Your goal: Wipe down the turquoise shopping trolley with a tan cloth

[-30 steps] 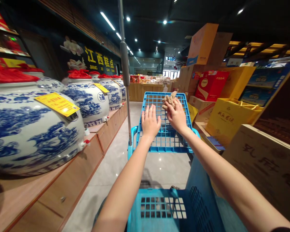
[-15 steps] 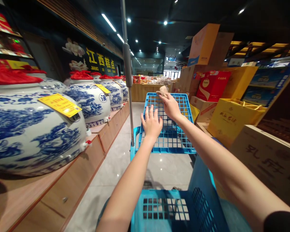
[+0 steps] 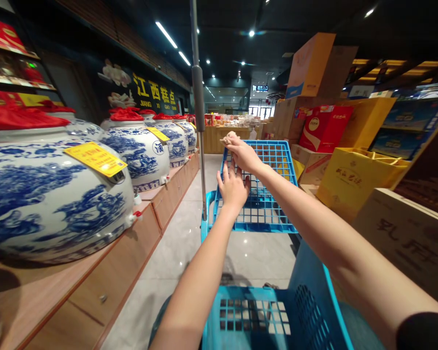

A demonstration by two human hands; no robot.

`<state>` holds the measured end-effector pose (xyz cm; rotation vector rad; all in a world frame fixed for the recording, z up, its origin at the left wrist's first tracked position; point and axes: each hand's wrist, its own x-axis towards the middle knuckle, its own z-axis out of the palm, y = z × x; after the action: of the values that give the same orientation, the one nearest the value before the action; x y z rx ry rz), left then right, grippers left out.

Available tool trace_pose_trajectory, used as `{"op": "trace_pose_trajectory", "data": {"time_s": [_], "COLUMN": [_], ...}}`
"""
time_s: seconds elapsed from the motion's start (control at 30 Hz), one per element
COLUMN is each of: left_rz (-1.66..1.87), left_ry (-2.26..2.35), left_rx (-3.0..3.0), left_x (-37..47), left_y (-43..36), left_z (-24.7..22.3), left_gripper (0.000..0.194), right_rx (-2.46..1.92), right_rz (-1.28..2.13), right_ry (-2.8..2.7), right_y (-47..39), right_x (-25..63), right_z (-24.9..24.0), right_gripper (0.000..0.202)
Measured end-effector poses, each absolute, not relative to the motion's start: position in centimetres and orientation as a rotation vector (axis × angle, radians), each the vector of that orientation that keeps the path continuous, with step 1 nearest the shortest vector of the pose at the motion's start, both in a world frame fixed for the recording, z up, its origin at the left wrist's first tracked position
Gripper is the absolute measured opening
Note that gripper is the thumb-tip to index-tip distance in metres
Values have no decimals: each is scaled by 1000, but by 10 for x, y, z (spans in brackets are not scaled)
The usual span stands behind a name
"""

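Observation:
A blue plastic cart has a raised grid basket (image 3: pixel 266 226) at its front. My right hand (image 3: pixel 244 154) is closed on a crumpled beige cloth (image 3: pixel 230 138) at the basket's far left corner. Just below it, my left hand (image 3: pixel 233 188) lies with fingers spread on the left part of the grid, holding nothing. The fingertips of my left hand come close to my right hand. Nearer to me is the cart's lower blue basket (image 3: pixel 248 294).
A grey metal pole (image 3: pixel 198 97) rises at the cart's left. Blue-and-white jars (image 3: pixel 58 194) with red cloth tops line a wooden ledge (image 3: pixel 120 262) on the left. Stacked boxes (image 3: pixel 401 238) and a yellow bag (image 3: pixel 354 182) stand on the right.
My right hand has moved left with the cloth, from the middle of the basket's far rim to its left corner. My left hand stays spread on the grid.

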<state>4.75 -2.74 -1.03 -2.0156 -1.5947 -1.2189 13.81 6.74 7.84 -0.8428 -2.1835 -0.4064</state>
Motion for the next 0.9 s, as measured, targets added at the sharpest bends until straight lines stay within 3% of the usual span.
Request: {"op": "trace_pose_trajectory", "data": {"time_s": [0.3,0.43,0.67,0.77,0.9], "left_rz": [-1189,-1244,-1615,-1529,-1424], "left_ry": [-1645,-1614,-1537,-1549,-1607], "left_rx": [-2053,-2065,-1948,-1981,-1968], "left_x": [47,50,37,37,36], "left_y": [-38,-33,-15,-13,-17], "left_z": [-1,-3,-11,-12,-9], "left_gripper": [45,46,60,57,59], "right_rx": [-1024,-1003,-725,-723,-777], "right_rz": [-510,-436,-377,-435,-403], "right_ry": [-1845,-1801,-2147,-2204,-2174], "right_y": [55,54,50,53,64], "right_x": [225,201,165,166,160], "right_z": [54,45,53,68,82], "right_gripper": [56,55,34,27,34]}}
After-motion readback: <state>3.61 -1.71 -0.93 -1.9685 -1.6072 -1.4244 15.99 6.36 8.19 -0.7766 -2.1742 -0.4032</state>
